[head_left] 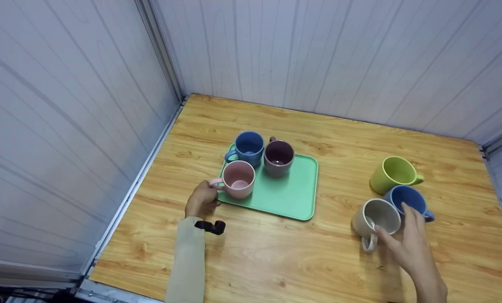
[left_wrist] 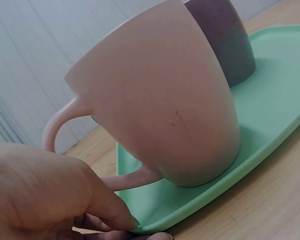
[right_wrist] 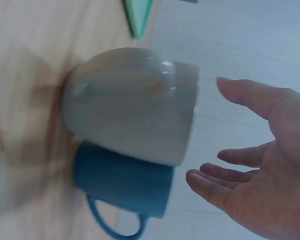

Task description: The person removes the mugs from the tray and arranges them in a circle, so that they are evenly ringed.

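My left hand (head_left: 202, 198) pinches the near left corner of a green tray (head_left: 295, 191). In the left wrist view its thumb lies on the rim with fingertips under it, beside the handle of a pink mug (left_wrist: 160, 95). That mug stands upright on the tray with a blue mug (head_left: 251, 156) and a dark purple mug (head_left: 277, 169) close behind. To the right, my right hand (head_left: 413, 248) hovers over a light grey mug (head_left: 363, 219), thumb and fingers spread. The right wrist view shows those fingers apart from the mug's rim, holding nothing.
Another blue mug (head_left: 408, 201) stands against the grey mug, and a yellow-green mug (head_left: 383, 181) is just behind them. All rest upright on the wooden table (head_left: 284, 261). Pale panel walls (head_left: 318, 54) enclose the table's back and sides.
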The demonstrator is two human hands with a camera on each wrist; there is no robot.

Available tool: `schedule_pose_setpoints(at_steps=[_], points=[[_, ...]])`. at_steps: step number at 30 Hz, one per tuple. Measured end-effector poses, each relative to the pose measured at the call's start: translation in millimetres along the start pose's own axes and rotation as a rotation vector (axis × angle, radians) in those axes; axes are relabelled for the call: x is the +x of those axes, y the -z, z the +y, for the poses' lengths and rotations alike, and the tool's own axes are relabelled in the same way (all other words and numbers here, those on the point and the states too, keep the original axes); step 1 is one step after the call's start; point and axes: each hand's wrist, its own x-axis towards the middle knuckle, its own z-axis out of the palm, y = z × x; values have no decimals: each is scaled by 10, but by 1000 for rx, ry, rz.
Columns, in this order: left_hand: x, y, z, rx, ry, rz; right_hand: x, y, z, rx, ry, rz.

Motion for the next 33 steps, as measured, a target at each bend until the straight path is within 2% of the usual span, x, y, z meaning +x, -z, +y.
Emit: schedule_pose_setpoints(at_steps=[3,8,11,14,20,27,33], points=[[1,-1,4,-4,0,-4,41,-4,-85,21,8,39],[21,10,27,98,-20,-11,108,-96,-224,93,41,106],[33,13,33,134,-21,-13,171,-167,-313,119,77,114],[34,2,35,131,-16,-7,250,-250,-398,121,116,115],[34,-25,44,119,-28,-2,434,-446,-558,162,178,97],[38,-37,49,75,-7,-4,574,-704,-700,202,163,18],[53,-35,37,98,-26,1,694,-924,-781,279,150,-21]])
